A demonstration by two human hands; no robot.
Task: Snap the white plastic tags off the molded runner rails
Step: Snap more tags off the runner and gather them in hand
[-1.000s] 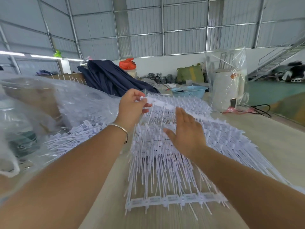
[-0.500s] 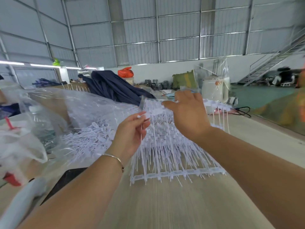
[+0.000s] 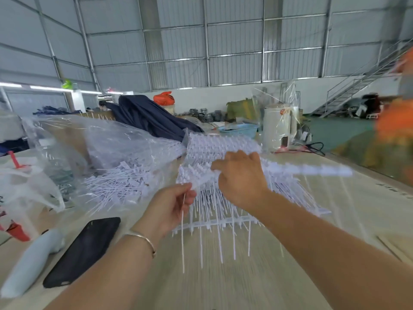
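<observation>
1. Pinching a tag's thin tail, the left hand (image 3: 172, 206) sits low centre; better to pull near the joint.
2. Curled round the blurred runner rail (image 3: 308, 170), the right hand (image 3: 242, 177) should twist sharply.
3. The stacked tags (image 3: 223, 144) lie beyond, mid-frame on the surface (image 3: 223, 283).

A black phone (image 3: 82, 251) lies flat on the wooden desk (image 3: 223, 283). Just beside it lies a pale blue-grey tube shape (image 3: 31, 262), too blurry to name. Farther back sit a blue basket (image 3: 239, 130), a dark blue cloth heap (image 3: 152, 117) and an orange bag (image 3: 164, 99). Metal stairs (image 3: 357, 86) climb the far wall.
</observation>
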